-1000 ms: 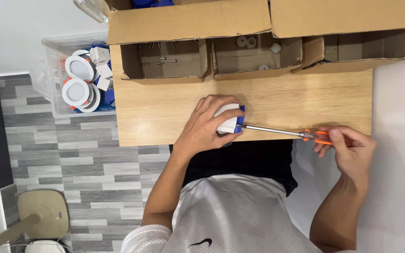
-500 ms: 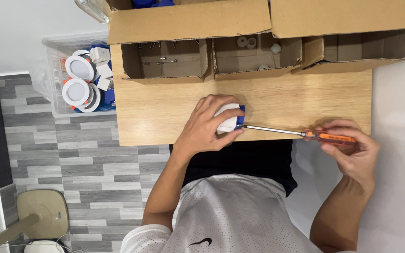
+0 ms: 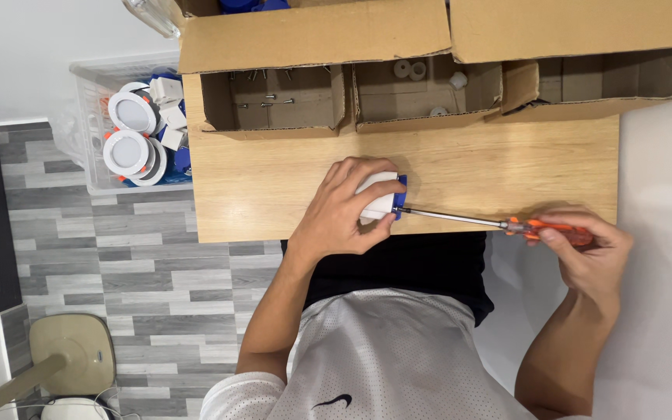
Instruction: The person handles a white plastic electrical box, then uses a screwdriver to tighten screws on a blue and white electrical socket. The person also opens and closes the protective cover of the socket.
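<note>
My left hand [image 3: 344, 211] is clamped over a small white box-shaped part with a blue end [image 3: 381, 197], pressing it onto the wooden table [image 3: 274, 187]. My right hand [image 3: 585, 253] grips the orange handle of a screwdriver [image 3: 491, 223]. Its long metal shaft runs left, and the tip meets the blue end of the white part. Most of the part is hidden under my left fingers.
Three open cardboard boxes line the table's far edge: one with screws [image 3: 270, 97], one with small white pieces [image 3: 421, 89], one seemingly bare [image 3: 585, 82]. A clear plastic bin [image 3: 91, 117] of round white lamp fittings stands on the floor to the left. A stool base [image 3: 71, 350] sits at lower left.
My right hand has turned slightly on the screwdriver handle, fingers shifting over it. The left hand and the white part stay in place.
</note>
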